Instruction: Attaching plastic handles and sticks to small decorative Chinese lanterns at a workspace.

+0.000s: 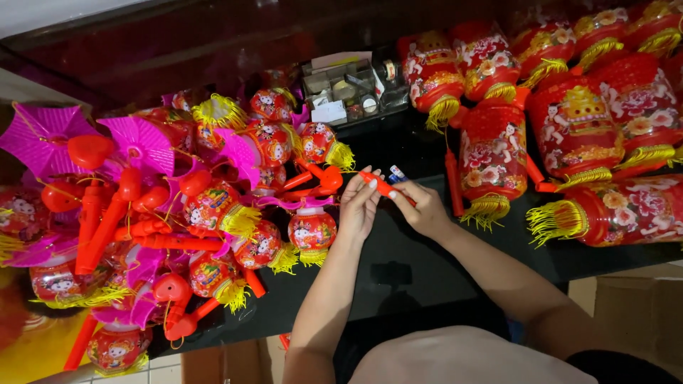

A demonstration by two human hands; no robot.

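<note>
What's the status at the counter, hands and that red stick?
Left hand and right hand both grip red stick. Small lanterns crowd left; big lanterns right.

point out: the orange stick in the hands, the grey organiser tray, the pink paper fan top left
orange stick (382,185): head view, on its middle, between the two hands.
grey organiser tray (321,80): head view, on a front compartment wall.
pink paper fan (39,135): head view, on its pleated face.

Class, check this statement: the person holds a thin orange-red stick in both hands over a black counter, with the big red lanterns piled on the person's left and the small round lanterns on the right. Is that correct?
Not quite: the sides are swapped. The head view shows the big red lanterns on the person's right and the small round lanterns on the left. The rest holds: left hand and right hand hold the orange-red stick over the black counter.
</note>
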